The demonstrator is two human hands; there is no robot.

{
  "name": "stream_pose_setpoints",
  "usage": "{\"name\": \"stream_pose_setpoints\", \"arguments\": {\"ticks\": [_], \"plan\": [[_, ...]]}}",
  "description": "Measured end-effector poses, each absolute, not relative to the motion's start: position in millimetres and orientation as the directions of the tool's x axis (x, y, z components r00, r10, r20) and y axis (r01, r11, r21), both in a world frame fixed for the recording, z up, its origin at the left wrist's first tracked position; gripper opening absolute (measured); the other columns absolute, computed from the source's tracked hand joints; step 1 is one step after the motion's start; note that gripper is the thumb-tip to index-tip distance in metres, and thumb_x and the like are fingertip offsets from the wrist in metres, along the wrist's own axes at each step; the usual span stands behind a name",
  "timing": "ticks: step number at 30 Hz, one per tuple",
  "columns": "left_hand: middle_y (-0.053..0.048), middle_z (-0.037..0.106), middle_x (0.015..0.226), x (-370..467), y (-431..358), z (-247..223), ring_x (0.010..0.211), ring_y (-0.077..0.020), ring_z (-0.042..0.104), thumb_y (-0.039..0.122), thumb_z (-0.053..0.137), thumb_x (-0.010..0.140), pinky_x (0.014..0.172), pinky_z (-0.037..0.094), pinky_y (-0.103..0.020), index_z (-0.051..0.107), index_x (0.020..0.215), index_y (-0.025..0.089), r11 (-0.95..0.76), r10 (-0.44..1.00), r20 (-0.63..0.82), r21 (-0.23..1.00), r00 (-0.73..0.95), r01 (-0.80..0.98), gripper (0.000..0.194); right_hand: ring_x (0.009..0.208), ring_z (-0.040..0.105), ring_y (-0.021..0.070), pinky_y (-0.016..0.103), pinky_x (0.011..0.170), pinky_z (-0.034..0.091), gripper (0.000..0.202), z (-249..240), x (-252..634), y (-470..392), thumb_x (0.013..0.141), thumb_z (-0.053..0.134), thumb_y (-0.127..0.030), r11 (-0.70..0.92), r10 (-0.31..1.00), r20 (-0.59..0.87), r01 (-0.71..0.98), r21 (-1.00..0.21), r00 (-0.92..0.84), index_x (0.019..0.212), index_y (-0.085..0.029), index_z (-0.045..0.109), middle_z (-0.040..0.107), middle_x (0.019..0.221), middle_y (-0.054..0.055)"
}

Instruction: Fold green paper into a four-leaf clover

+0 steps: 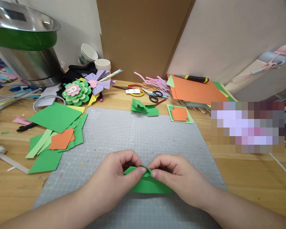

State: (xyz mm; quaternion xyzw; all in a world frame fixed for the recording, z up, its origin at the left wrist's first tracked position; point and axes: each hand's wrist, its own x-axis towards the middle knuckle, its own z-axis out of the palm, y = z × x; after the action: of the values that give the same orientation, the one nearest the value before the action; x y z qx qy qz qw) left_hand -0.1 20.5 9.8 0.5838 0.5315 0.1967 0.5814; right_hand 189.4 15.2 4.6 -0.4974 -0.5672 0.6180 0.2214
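Note:
Both hands pinch one sheet of green paper [150, 187] over the near part of a grey cutting mat [114, 136]. My left hand [116, 175] grips its upper edge with thumb and fingers. Close beside it, my right hand [173, 175] pinches the same edge, which is bent or curled between the two thumbs. The fingers behind the paper are partly hidden. Beyond the hands, a folded green paper piece [144, 108] lies at the mat's far edge.
Green paper pieces [57, 116] and orange ones [62, 139] are piled left. A paper flower [76, 92], scissors [135, 90], a stack of small paper squares [180, 113], orange sheets [197, 90] and a craft knife [196, 79] lie behind. A metal pot [30, 60] stands far left.

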Motion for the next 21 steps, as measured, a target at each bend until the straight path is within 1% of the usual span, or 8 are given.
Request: {"name": "stream_pose_setpoints", "arguments": {"ticks": [3, 6, 12, 16, 21], "plan": [[0.003, 0.053, 0.064, -1.2, 20.8, 11.7, 0.063, -0.0135, 0.046, 0.031, 0.056, 0.077, 0.057, 0.035, -0.024, 0.059, 0.072, 0.019, 0.231, 0.859, -0.377, 0.889, 0.345, 0.395, 0.013, 0.064, 0.053, 0.0130, 0.025, 0.060, 0.040, 0.012, 4.0, 190.2, 16.0, 0.079, 0.062, -0.029, -0.295, 0.848, -0.374, 0.252, -0.922, -0.376, 0.073, -0.021, 0.068, 0.062, 0.068, -0.002], [0.004, 0.049, 0.061, -2.3, 20.9, 13.8, 0.059, -0.0125, 0.042, 0.031, 0.054, 0.078, 0.054, 0.032, -0.023, 0.059, 0.071, 0.019, 0.267, 0.849, -0.408, 0.880, 0.337, 0.394, 0.015, 0.065, 0.054, 0.0132, 0.025, 0.061, 0.041, 0.010, 4.4, 191.2, 17.0, 0.078, 0.064, -0.029, -0.318, 0.851, -0.384, 0.230, -0.920, -0.358, 0.074, -0.021, 0.070, 0.064, 0.069, -0.002], [0.004, 0.048, 0.059, -0.5, 20.0, 15.8, 0.057, -0.0119, 0.040, 0.031, 0.055, 0.075, 0.052, 0.031, -0.023, 0.058, 0.067, 0.019, 0.323, 0.833, -0.443, 0.876, 0.331, 0.359, 0.014, 0.067, 0.057, 0.0143, 0.026, 0.063, 0.043, 0.011, 4.8, 191.7, 15.1, 0.078, 0.065, -0.029, -0.318, 0.830, -0.381, 0.216, -0.923, -0.407, 0.079, -0.025, 0.075, 0.068, 0.073, -0.001], [0.003, 0.050, 0.060, 1.9, 18.9, 17.4, 0.058, -0.0124, 0.042, 0.032, 0.056, 0.075, 0.053, 0.033, -0.023, 0.058, 0.067, 0.019, 0.308, 0.846, -0.424, 0.883, 0.323, 0.354, 0.015, 0.064, 0.055, 0.0137, 0.025, 0.061, 0.043, 0.011, 4.1, 190.8, 14.1, 0.077, 0.066, -0.030, -0.323, 0.839, -0.376, 0.196, -0.926, -0.393, 0.074, -0.026, 0.076, 0.067, 0.068, -0.002], [0.003, 0.049, 0.057, 1.8, 16.4, 18.0, 0.057, -0.0124, 0.042, 0.031, 0.056, 0.075, 0.052, 0.033, -0.023, 0.056, 0.063, 0.019, 0.250, 0.864, -0.381, 0.892, 0.330, 0.376, 0.017, 0.060, 0.051, 0.0130, 0.025, 0.058, 0.039, 0.014, 3.4, 190.0, 14.2, 0.075, 0.067, -0.033, -0.332, 0.849, -0.391, 0.217, -0.918, -0.355, 0.068, -0.022, 0.072, 0.063, 0.062, -0.002]]}}
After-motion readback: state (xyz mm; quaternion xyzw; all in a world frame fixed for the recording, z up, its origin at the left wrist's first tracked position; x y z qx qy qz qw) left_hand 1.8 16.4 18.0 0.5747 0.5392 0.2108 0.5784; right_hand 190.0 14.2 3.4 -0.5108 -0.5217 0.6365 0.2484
